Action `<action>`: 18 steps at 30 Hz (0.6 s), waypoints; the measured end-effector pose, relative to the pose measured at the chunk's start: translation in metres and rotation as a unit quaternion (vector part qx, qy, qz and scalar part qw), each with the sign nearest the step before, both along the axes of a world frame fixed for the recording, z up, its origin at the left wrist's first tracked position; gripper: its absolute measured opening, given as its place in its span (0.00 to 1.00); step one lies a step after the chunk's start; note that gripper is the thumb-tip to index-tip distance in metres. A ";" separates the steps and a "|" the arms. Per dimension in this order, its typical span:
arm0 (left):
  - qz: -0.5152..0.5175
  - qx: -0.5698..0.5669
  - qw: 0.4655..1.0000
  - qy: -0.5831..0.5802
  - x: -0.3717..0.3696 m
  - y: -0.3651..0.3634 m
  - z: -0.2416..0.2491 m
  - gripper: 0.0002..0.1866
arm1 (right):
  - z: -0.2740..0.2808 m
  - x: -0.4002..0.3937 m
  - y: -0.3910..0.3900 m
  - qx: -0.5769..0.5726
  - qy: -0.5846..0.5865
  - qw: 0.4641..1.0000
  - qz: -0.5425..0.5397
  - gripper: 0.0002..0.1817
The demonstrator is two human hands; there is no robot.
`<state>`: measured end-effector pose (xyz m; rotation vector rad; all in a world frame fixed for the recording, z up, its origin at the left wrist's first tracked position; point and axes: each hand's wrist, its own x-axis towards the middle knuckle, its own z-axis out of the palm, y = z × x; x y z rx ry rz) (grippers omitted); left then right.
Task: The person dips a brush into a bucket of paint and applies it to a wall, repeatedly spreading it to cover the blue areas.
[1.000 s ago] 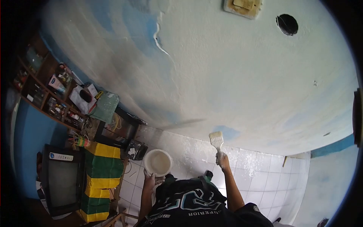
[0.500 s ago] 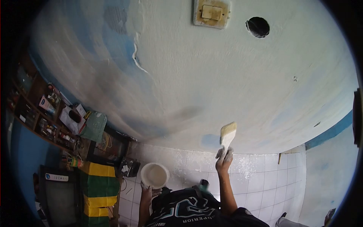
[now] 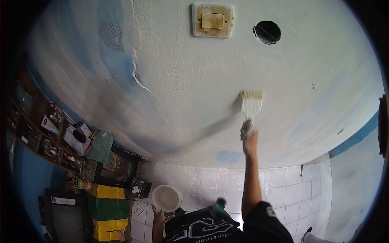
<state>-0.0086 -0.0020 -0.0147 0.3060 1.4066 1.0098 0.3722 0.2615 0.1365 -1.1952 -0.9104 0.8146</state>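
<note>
In my right hand (image 3: 249,131) is a wide paintbrush (image 3: 252,104), my fingers closed round its whitened handle. Its pale bristles point up the wall (image 3: 194,73), right at the painted surface, with a shadow beside them. My left hand (image 3: 160,214) grips the rim of a white bucket (image 3: 178,193) at my waist. Pale liquid paint (image 3: 166,198) shows inside the bucket. White smears cover the fingers of both hands. Blue patches show through the whitish coat on the wall.
A stained light switch (image 3: 212,20) and a round dark hole (image 3: 267,32) are high on the wall. Left stand a shelf of small items (image 3: 50,125), a television (image 3: 69,218) and a striped cloth (image 3: 108,206). White splatter marks the tiled floor (image 3: 291,190).
My right hand has moved the paintbrush up and slightly right, from low by the floor line to higher on the wall. The left hand still holds the bucket; the view has shifted a little.
</note>
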 end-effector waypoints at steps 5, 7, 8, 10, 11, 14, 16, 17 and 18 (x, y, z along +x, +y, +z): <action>-0.011 -0.025 0.999 0.022 -0.006 -0.002 -0.003 0.27 | -0.144 -0.009 -0.015 -0.061 -0.049 0.996 -0.044 0.23; -0.012 -0.028 0.999 0.026 -0.007 -0.002 0.003 0.28 | -0.187 -0.013 -0.018 -0.077 -0.079 0.992 -0.069 0.25; -0.013 -0.029 0.999 0.029 -0.008 -0.002 0.006 0.28 | -0.211 -0.012 -0.019 -0.100 -0.119 0.984 -0.086 0.25; -0.011 -0.017 0.999 0.026 -0.011 -0.002 0.004 0.29 | -0.237 -0.012 -0.027 -0.154 -0.177 0.968 -0.084 0.25; -0.011 -0.011 1.000 0.024 -0.013 -0.002 0.001 0.29 | -0.249 -0.012 -0.032 -0.181 -0.205 0.958 -0.084 0.25; -0.012 -0.007 1.000 0.010 -0.019 -0.003 -0.013 0.30 | -0.311 0.002 -0.053 -0.288 -0.272 0.916 -0.062 0.26; 0.000 0.010 1.000 0.007 -0.020 -0.008 -0.022 0.31 | -0.352 0.019 -0.080 -0.355 -0.299 0.885 -0.032 0.26; -0.003 0.036 0.999 0.016 -0.019 -0.011 -0.024 0.31 | -0.365 0.025 -0.097 -0.348 -0.289 0.890 -0.058 0.26; -0.009 0.067 0.997 0.024 -0.021 -0.008 -0.026 0.32 | -0.370 0.028 -0.098 -0.336 -0.278 0.895 -0.087 0.26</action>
